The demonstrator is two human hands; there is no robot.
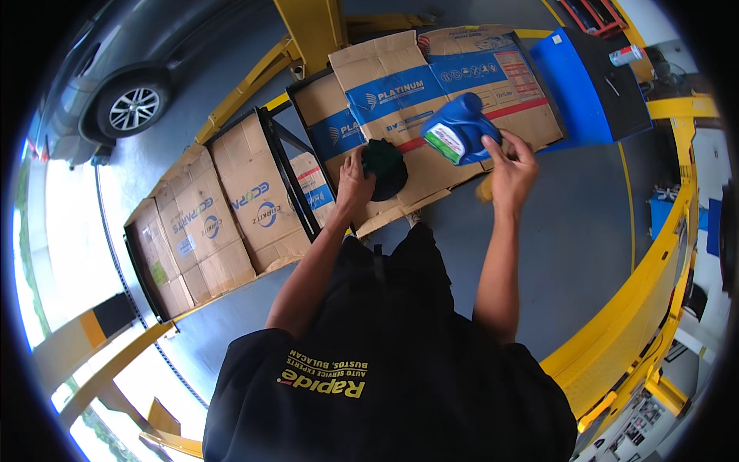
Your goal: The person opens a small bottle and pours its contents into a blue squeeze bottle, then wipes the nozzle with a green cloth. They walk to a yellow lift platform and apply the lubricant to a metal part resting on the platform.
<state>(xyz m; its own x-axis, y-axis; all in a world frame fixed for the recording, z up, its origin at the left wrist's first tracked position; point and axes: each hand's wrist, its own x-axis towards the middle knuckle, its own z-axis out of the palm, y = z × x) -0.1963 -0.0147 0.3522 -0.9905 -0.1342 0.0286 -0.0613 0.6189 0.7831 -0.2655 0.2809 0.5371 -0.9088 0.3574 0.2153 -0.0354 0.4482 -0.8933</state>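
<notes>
My right hand point(512, 165) grips a blue plastic oil bottle point(454, 137) at its handle side. The bottle is tilted above the cardboard, its green and white label facing up. My left hand point(354, 185) has its fingers closed on the edge of a dark green cloth-like item point(382, 159), bunched over the cardboard. A black rounded thing point(391, 186) lies right against the green item; its kind is unclear. Below the bottle, beside my right hand, shows a blurred yellow-brown object point(485, 189) that I cannot make out.
Flattened cardboard boxes point(431, 85) cover the benchtop ahead, with more cardboard point(231, 200) on a black-framed surface at left. A blue cabinet point(589, 88) with a spray can point(625, 55) stands at the far right. Yellow lift posts point(312, 31) and a parked car point(138, 69) surround the area.
</notes>
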